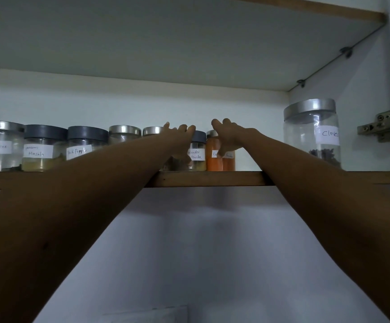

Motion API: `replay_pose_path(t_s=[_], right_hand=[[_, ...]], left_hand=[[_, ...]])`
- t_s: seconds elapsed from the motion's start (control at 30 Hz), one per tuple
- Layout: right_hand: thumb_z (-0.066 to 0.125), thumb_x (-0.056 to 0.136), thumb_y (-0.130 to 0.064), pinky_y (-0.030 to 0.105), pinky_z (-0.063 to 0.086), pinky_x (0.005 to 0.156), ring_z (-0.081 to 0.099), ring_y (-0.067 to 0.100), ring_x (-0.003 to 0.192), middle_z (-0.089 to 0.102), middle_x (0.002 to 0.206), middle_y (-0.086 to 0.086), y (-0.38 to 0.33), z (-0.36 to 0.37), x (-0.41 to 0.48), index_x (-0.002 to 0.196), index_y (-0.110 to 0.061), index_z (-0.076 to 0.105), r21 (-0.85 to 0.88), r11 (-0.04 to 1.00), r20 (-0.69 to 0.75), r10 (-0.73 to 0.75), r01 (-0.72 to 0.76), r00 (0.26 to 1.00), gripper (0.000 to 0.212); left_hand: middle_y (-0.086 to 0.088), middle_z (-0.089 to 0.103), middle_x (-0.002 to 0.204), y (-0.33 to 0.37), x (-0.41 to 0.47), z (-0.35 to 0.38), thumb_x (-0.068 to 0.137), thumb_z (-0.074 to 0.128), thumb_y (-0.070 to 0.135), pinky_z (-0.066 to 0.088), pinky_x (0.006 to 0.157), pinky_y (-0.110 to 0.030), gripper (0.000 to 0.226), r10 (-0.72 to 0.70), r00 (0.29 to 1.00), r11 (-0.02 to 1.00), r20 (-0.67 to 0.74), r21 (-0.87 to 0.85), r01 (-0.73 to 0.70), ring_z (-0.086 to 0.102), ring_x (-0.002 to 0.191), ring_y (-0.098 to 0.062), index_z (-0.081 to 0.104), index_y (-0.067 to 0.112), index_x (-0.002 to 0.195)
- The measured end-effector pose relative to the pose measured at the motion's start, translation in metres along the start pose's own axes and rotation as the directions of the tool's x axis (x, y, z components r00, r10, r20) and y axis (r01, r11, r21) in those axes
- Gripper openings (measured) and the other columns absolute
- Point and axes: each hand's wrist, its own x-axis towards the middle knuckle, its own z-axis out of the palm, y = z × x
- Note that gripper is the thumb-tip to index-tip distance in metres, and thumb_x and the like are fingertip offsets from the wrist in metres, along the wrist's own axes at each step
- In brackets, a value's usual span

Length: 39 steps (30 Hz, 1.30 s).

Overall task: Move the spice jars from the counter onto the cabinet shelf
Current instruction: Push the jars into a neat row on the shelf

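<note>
Several labelled glass spice jars stand in a row on the wooden cabinet shelf (208, 179). My left hand (180, 138) wraps around the coriander powder jar (198, 155), fingers over its dark lid. Right beside it stands the jar of orange-red powder (215, 162), and my right hand (230, 138) grips it with the thumb down across its label. Further left are the black pepper jar (84, 145), the garam masala jar (41, 150) and a white pepper jar (0, 148). My left forearm hides the lower parts of two steel-lidded jars (125, 135).
A large cloves jar (312, 134) with a steel lid stands at the shelf's right end, with a gap between it and the orange jar. A metal door hinge (380, 125) sits on the right cabinet wall. Another shelf board (166, 43) spans overhead.
</note>
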Motion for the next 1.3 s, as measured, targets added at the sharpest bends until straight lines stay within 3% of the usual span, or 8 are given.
replay_pose_path(t_s=[0.47,0.57,0.67,0.8,0.87,0.93,1.07,1.3], right_hand=[[0.080,0.067,-0.013,0.047,0.049,0.091,0.049,0.035,0.113,0.043,0.127,0.019,0.006,0.004,0.003,0.130,-0.010,0.022,0.116,0.993,0.024,0.002,-0.005,1.000,0.085],[0.077,0.071,-0.028,0.049,0.043,0.096,0.040,0.037,0.123,0.036,0.136,0.018,0.005,0.003,0.001,0.137,-0.012,0.020,0.152,0.988,-0.005,0.021,-0.020,1.000,0.088],[0.065,0.080,-0.045,0.049,0.036,0.099,0.028,0.035,0.132,0.028,0.144,0.015,0.003,-0.001,-0.005,0.140,-0.015,0.023,0.089,0.995,-0.182,0.058,-0.042,0.982,0.079],[0.058,0.085,-0.046,0.044,0.041,0.090,0.035,0.030,0.124,0.037,0.135,0.013,0.003,-0.007,-0.008,0.131,-0.012,0.037,-0.028,0.997,-0.313,0.055,-0.067,0.948,0.060],[0.056,0.086,-0.044,0.042,0.042,0.087,0.038,0.029,0.120,0.042,0.130,0.012,0.002,-0.009,-0.011,0.125,-0.010,0.044,-0.043,0.997,-0.323,0.039,-0.056,0.946,0.053],[0.056,0.088,-0.039,0.041,0.043,0.086,0.042,0.028,0.116,0.046,0.125,0.012,-0.001,-0.012,-0.016,0.121,-0.009,0.048,-0.061,0.997,-0.330,0.023,-0.045,0.944,0.046],[0.055,0.089,-0.031,0.040,0.047,0.082,0.050,0.028,0.106,0.053,0.114,0.014,-0.005,-0.019,-0.027,0.111,-0.005,0.055,-0.071,0.997,-0.360,0.009,-0.037,0.933,0.035],[0.054,0.088,-0.021,0.036,0.046,0.071,0.055,0.027,0.090,0.057,0.102,0.013,-0.024,-0.040,-0.055,0.101,-0.003,0.059,-0.155,0.986,-0.399,-0.121,0.063,0.909,0.023]], left_hand=[[-0.012,0.010,0.158,0.002,-0.007,-0.005,0.079,0.066,0.053,0.002,0.112,-0.057,0.110,-0.035,0.999,0.998,0.011,0.051,0.034,0.018,0.143,-0.030,-0.009,0.011,0.149],[-0.014,-0.008,0.158,0.001,-0.012,-0.010,0.078,0.063,0.057,-0.003,0.111,-0.058,0.115,-0.027,0.999,0.999,0.022,0.034,0.026,-0.004,0.145,-0.031,-0.019,0.015,0.147],[-0.012,-0.007,0.158,0.005,-0.029,-0.036,0.082,0.051,0.064,-0.005,0.111,-0.060,0.100,-0.025,0.999,1.000,0.019,-0.002,0.025,-0.013,0.144,-0.032,-0.006,0.018,0.150],[-0.002,0.044,0.144,0.020,-0.089,-0.064,0.092,0.044,0.052,0.015,0.113,-0.052,0.051,0.035,0.999,0.969,0.022,-0.245,-0.028,0.031,0.137,-0.027,0.046,0.023,0.135],[-0.004,0.063,0.114,0.021,-0.120,-0.058,0.094,0.048,0.041,0.040,0.095,-0.037,0.030,-0.003,1.000,0.887,-0.014,-0.462,-0.004,0.055,0.110,-0.023,0.064,0.018,0.106],[-0.005,0.066,0.091,0.022,-0.145,-0.056,0.094,0.049,0.034,0.047,0.077,-0.033,0.030,-0.111,0.989,0.797,-0.094,-0.603,0.032,0.061,0.089,-0.022,0.066,0.012,0.084],[-0.002,0.069,0.098,0.032,-0.158,-0.057,0.092,0.045,0.035,0.046,0.073,-0.030,0.031,-0.208,0.930,0.887,-0.305,-0.460,0.047,0.061,0.089,-0.020,0.069,0.015,0.096],[-0.005,0.067,0.080,0.029,-0.160,-0.054,0.093,0.035,0.048,0.046,0.064,-0.031,0.049,-0.091,0.918,0.944,-0.385,-0.327,-0.043,0.061,0.074,-0.020,0.068,0.015,0.079]])
